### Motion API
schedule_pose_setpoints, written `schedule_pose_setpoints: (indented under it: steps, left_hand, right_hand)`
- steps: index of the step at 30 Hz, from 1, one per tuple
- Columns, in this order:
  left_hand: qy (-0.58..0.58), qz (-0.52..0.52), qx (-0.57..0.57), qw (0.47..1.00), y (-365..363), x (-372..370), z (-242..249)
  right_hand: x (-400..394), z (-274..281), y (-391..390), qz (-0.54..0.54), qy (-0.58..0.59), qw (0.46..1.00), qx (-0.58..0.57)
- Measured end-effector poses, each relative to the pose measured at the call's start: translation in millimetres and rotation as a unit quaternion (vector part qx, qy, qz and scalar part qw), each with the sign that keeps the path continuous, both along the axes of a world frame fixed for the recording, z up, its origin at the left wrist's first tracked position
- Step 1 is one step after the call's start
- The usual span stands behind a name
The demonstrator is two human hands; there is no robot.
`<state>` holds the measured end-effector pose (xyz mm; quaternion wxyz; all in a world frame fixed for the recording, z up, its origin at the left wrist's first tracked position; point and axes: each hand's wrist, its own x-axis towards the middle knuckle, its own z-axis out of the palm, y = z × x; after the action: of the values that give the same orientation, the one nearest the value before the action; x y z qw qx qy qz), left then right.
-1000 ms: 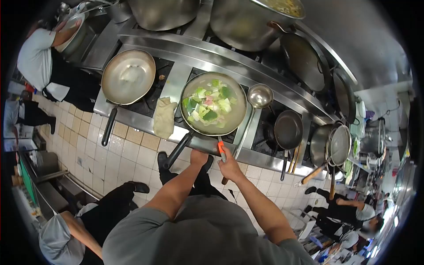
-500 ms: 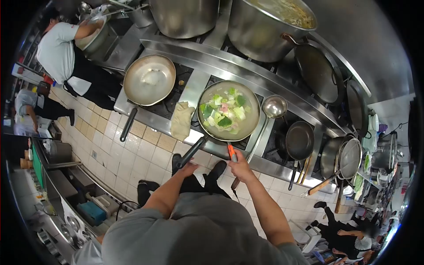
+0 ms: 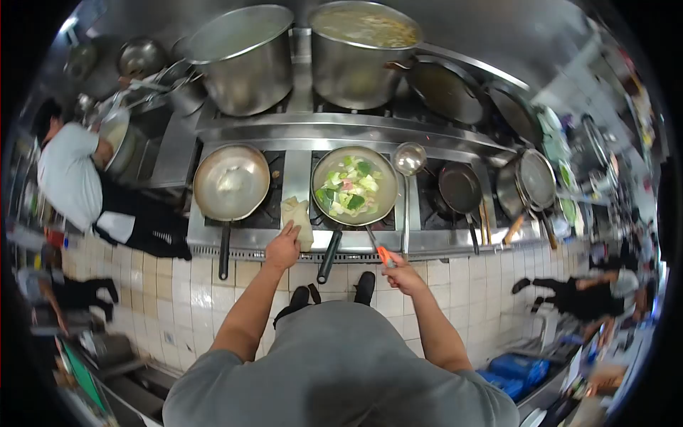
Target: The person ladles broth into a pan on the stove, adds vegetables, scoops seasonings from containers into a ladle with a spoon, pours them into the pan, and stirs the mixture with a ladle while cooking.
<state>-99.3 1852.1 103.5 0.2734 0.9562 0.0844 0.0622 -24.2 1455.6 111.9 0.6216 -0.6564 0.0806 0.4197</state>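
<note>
My left hand (image 3: pixel 283 248) is at the lower edge of a folded beige cloth (image 3: pixel 297 222) on the stove front, fingers closed on it. In my right hand (image 3: pixel 407 276) is a stick lighter (image 3: pixel 385 257) with an orange body. Its thin metal stem points at the burner beneath the middle frying pan (image 3: pixel 390 206). That pan holds cut green and pale vegetables (image 3: pixel 352 186) in liquid, its black handle (image 3: pixel 329 257) jutting toward me between my hands. To the left, another frying pan (image 3: pixel 206 192) has a little pale matter at its centre.
A ladle (image 3: pixel 409 160) lies right of the middle pan, before a small dark pan (image 3: pixel 459 186). Tall stockpots (image 3: pixel 245 78) stand behind. More pans and a strainer (image 3: pixel 538 181) are at right. One person (image 3: pixel 71 171) works at left; others stand at both sides.
My left hand has left the middle pan's handle and moved left to the cloth. My right hand has kept hold of the lighter. The view has turned and straightened.
</note>
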Motion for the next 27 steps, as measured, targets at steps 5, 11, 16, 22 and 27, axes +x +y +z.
schedule_pose_setpoints:
  steps: [5,11,16,22,27]
  left_hand:
    - [0.161,-0.025,0.011,0.987,20,-6,12]
    - [-0.010,-0.064,-0.117,0.991,18,-59,48]
    - [0.121,-0.093,-0.466,0.871,-28,-80,85]
    - [0.166,-0.215,-0.504,0.820,-66,-84,121]
    - [0.166,-0.109,-0.483,0.853,-67,-99,116]
  right_hand:
    - [-73,37,-68,-0.133,0.005,0.980,0.145]
    - [-136,96,-37,-0.205,-0.063,0.939,0.270]
    - [-119,133,54,0.028,-0.033,0.966,0.257]
    - [-70,107,100,-0.050,-0.113,0.952,0.280]
    - [-6,64,14,-0.170,-0.331,0.921,-0.117]
